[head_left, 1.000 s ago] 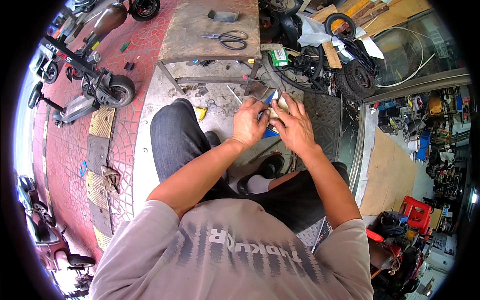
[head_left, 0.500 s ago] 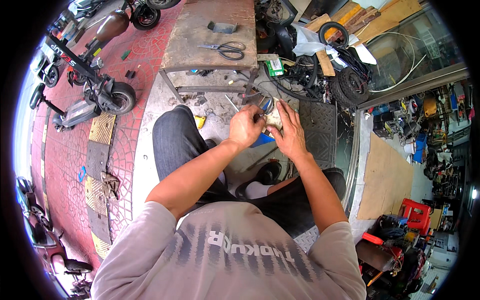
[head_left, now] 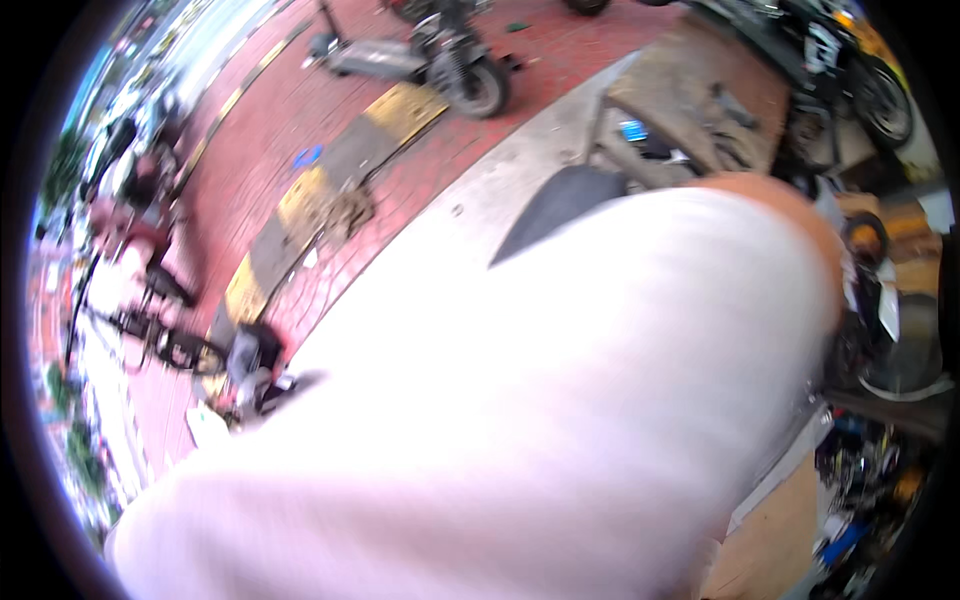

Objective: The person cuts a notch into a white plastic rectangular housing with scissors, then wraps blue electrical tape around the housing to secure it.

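Red paving [head_left: 250, 120] spread out to the left of the counter [head_left: 670, 80], with a scooter [head_left: 385, 60] parked on it and a yellow-and-black ramp [head_left: 305, 205] running down the counter's lower left. In the head view, then, here was the story: a huge pale sleeve [head_left: 600, 380], badly blurred, filled the space below the counter, and a strip of bare arm [head_left: 805, 230] rounded off its upper right end, just under the counter's near side! A dark knee [head_left: 560, 205] poked out to the counter's lower left. The left hand and the right hand? Neither showed, so whether either grip was spread or clenched on something could not be told. Nearest the arm, on the right part of the counter, lay a dark curved piece [head_left: 735, 105] and, just below it, a dark scissors-like tool [head_left: 733, 150], both smeared. The tool looked stiff, likely metal and modest in weight, best taken by its handle end; the piece seemed light and rigid, best pinched by an edge.
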A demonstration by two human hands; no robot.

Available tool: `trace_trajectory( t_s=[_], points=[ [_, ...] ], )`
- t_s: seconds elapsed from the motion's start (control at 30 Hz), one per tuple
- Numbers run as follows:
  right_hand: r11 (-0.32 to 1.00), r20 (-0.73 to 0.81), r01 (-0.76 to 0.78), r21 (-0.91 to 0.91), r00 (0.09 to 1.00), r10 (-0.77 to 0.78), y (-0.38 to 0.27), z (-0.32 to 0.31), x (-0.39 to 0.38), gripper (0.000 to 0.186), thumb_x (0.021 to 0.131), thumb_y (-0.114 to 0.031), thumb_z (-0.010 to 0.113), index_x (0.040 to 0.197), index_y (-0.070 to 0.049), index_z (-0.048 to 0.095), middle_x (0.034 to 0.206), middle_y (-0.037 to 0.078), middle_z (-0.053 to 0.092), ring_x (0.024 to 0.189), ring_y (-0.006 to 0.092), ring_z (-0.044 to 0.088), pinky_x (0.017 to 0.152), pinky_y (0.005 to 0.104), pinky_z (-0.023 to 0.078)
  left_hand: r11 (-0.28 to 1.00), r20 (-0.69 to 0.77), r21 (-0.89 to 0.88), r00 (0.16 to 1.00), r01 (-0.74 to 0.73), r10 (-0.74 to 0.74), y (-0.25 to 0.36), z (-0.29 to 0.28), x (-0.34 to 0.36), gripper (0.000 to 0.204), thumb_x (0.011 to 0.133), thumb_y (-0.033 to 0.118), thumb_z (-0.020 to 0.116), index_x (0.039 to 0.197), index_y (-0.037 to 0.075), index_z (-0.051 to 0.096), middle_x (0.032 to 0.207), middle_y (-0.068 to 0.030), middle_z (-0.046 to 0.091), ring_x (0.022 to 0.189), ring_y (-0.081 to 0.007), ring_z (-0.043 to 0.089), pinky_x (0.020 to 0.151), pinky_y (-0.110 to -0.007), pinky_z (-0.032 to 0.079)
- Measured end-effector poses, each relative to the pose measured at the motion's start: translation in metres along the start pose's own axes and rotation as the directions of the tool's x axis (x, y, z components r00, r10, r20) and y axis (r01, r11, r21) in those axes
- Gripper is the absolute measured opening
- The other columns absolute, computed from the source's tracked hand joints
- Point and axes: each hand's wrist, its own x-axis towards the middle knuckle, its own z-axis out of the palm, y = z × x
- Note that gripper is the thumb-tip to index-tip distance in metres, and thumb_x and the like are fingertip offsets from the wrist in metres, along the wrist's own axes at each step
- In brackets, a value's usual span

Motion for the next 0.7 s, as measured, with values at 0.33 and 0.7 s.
trace_trajectory(
  t_s=[0.33, 0.7],
  points=[
    [0.990, -0.078, -0.076, 0.118, 0.993, 0.086, 0.001, -0.011, 0.020, 0.041, 0.095, -0.020, 0.078, 0.131, -0.002, 0.067, 0.127, 0.014, 0.070, 0.118, 0.0264, 0.066, 0.107, 0.0398, 0.048, 0.980, -0.023, 0.027, 0.980, -0.196, 0.196, 0.071, -0.002, 0.052, 0.026, 0.081, 0.030, 0.075, 0.094, 0.009, 0.083, 0.093, -0.0154, 0.079, 0.091, -0.0326, 0.079, 0.075, -0.050, 0.062],
    [0.841, -0.212, -0.369, 0.396, 0.855, 0.474, 0.044, -0.086, 0.020, 0.029, 0.100, -0.024, 0.075, 0.121, -0.003, 0.074, 0.123, 0.009, 0.075, 0.114, 0.0188, 0.068, 0.106, 0.0319, 0.047, 0.966, -0.207, -0.150, 0.962, -0.213, 0.180, 0.108, -0.052, 0.047, 0.022, 0.083, 0.024, 0.069, 0.091, 0.008, 0.083, 0.086, -0.0177, 0.078, 0.087, -0.0339, 0.078, 0.074, -0.052, 0.061]
  ],
)
